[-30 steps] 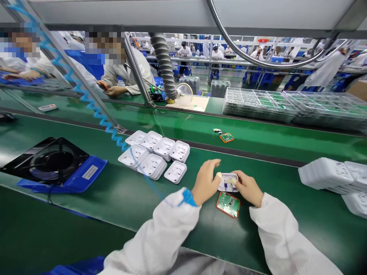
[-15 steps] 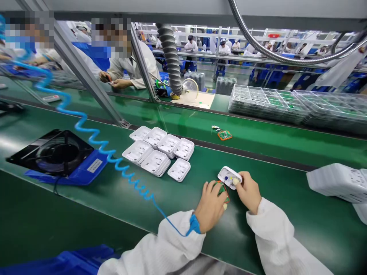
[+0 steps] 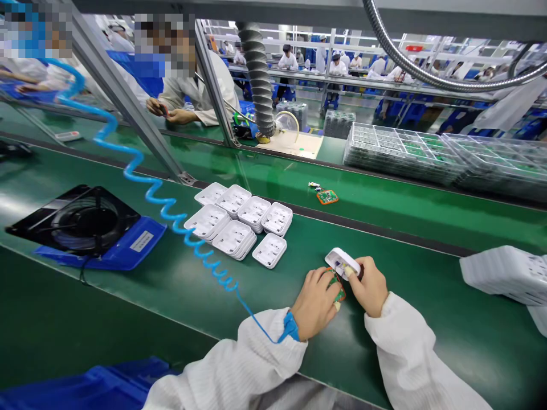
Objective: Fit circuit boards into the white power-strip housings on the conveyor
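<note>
My right hand (image 3: 370, 286) grips a white plastic housing (image 3: 338, 258) by its right end, thumb inside, the housing tilted up off the green bench. Small parts and thin wires show inside it. Just left of it, my left hand (image 3: 315, 302) has its fingers curled over a green circuit board with an orange rim (image 3: 341, 294), mostly covered by the fingers. Board and housing are close together, with wires between them. Stacks of white housings (image 3: 233, 236) stand to the left, and a single white housing (image 3: 269, 250) lies nearest my hands.
Another orange-rimmed board (image 3: 327, 197) lies on the green belt. White housings (image 3: 504, 273) are stacked at right. A black fan (image 3: 96, 219) rests on a blue tray at left. A coiled blue cord (image 3: 205, 253) runs to my left wrist. Clear trays (image 3: 401, 148) stand beyond the belt.
The view has shifted slightly. The white housing in my right hand is tipped a little more steeply. The board on the belt has moved slightly left.
</note>
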Available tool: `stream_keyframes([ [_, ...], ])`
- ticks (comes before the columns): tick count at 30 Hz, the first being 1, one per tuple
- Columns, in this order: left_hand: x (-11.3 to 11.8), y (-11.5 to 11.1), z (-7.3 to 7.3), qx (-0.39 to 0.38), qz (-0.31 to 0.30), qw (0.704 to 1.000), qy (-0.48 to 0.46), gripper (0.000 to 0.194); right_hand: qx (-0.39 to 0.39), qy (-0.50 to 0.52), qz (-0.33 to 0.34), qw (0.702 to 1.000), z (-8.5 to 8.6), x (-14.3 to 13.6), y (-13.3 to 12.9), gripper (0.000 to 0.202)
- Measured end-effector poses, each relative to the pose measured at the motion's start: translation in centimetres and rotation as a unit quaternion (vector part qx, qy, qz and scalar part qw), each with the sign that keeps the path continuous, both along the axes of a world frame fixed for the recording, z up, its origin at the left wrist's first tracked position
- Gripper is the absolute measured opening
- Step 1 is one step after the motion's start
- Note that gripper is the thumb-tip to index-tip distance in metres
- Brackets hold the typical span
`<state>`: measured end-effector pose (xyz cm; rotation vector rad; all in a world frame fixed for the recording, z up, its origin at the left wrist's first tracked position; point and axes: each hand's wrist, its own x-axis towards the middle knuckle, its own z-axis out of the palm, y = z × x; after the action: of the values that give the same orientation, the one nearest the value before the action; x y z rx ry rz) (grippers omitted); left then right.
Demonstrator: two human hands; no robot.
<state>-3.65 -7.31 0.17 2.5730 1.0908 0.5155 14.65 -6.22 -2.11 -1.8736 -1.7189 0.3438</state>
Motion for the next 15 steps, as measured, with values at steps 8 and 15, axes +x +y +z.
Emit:
stream_keyframes([
  [8,-0.5,0.6,0.4,-0.012,-0.018,1.000,0.011,0.023,-0.008,-0.080,0.054,0.995,4.1,3.3,8.3,0.040],
  [15,-0.5,0.9,-0.6,-0.010,-0.036,0.999,-0.003,0.023,-0.061,-0.196,0.046,0.978,4.1,-5.8,23.5,0.063],
])
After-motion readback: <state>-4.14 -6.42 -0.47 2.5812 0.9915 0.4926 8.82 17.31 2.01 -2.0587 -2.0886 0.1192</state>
